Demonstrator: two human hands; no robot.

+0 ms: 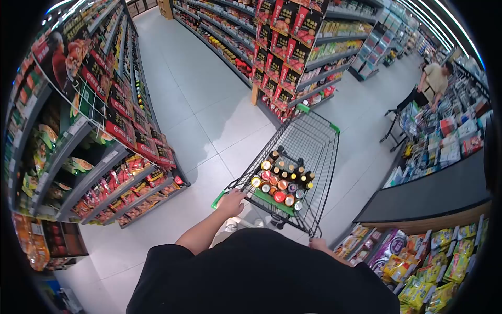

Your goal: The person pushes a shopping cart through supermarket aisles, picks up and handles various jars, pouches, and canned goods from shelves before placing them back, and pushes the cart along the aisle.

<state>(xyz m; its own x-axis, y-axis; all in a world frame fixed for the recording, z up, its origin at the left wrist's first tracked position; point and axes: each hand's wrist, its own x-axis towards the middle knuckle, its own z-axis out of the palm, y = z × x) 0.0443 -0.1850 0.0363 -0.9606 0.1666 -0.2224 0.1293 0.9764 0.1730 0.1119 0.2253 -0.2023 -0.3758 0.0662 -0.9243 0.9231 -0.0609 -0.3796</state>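
- Shopping cart (312, 137) is right in front of the person, out on the pale tiled floor (191, 112), black wire with green corner pieces. It points up and a bit to the right, toward the gap past the end of a shelf.
- Left hand (231, 203) is on the near left end of it, fingers curled over and clamped on the cart right beside a green end piece.
- Right hand (317, 243) is down at the near right corner. Most of it is hidden, so I can't tell whether the fingers are closed.
- Inside the cart there's a tight bunch of bottles and jars (278, 196), all at the near end. Lids are red, white, yellow and orange-ish, and some necks are dark. Labels are too small to read. The far end is just bare mesh.
- Straight ahead, past the cart's far left corner, is a stack of red and black boxes (280, 60) on the shelf end.
- Left side has shelves of red packets (125, 175), and lower right has yellow packets (439, 261) in bins.
- Upper right, another person (435, 81) leans over a packed display (455, 131), with a second cart (409, 121) just beside them.
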